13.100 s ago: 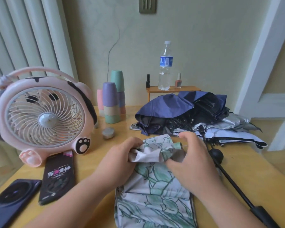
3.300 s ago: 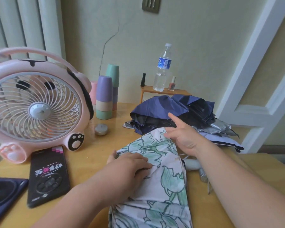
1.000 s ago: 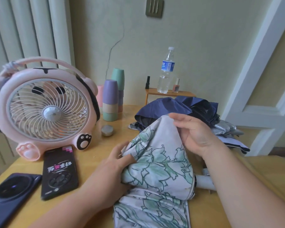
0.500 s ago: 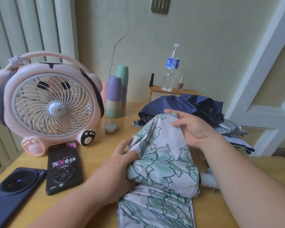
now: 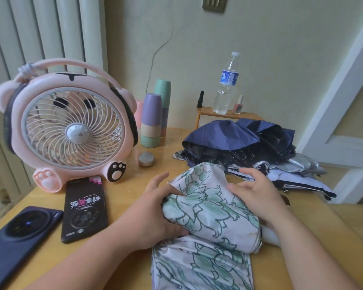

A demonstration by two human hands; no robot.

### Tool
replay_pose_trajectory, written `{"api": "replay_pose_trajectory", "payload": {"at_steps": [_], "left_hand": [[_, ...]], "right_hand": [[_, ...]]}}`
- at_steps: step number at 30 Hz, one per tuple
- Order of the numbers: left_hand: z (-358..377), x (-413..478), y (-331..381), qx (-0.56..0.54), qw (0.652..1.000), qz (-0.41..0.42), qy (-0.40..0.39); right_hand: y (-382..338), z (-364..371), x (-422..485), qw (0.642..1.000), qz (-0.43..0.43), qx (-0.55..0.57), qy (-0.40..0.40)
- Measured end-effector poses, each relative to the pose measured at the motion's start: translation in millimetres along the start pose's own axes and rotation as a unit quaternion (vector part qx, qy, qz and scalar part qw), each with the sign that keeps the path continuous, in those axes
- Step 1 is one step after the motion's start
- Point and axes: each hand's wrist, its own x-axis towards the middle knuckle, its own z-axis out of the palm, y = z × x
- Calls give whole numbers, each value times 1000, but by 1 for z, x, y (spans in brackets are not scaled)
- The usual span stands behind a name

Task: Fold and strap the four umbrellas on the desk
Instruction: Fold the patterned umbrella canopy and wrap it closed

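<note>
From the head camera, everything can be placed off the round pink plastic desk fan with bear ears [image 5: 71,130]. The white umbrella printed with green flowers [image 5: 210,216] lies on the wooden desk [image 5: 124,189], to the right of the fan and nearer the person. Its long axis runs from the person's body away toward the wall, and its far end is bunched up between the hands.

The left hand [image 5: 155,212] is on the fan side and grips that bunch, thumb over the cloth and fingers tucked under the fold. The right hand [image 5: 258,195], on the side away from the fan, rests its palm on the cloth with fingers spread and loosely bent, holding nothing. A pale stub, likely the handle, pokes out under the right wrist. I cannot see a strap, so neither hand looks closer to it.

Further right and back from the fan sits a heap with a crumpled navy-blue umbrella [image 5: 222,137] and a silver-and-white umbrella [image 5: 302,164], both loose. I cannot pick out a fourth.

Just right of the fan stand pastel plastic cups [image 5: 151,122] stacked upside down, with nothing visible in them. The clear plastic bottle [image 5: 226,84] beyond holds some water.
</note>
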Motion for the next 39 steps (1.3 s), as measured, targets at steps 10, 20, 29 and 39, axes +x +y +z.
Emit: {"api": "replay_pose_trajectory", "payload": {"at_steps": [10,20,29,39], "left_hand": [[-6,14,8,191,975,-69,-88],[-33,65,26,-121,939,-317,55],[-20,83,13,-59,942,-326,47],[-16,87,3,-178,927,-315,95]], "right_hand": [[-54,41,-47,930,-243,-277,0],[-32,58,-39,933,-199,-296,-46],[-36,34,-34,971,-182,-147,48],[-19,13,27,991,105,-79,-30]]}}
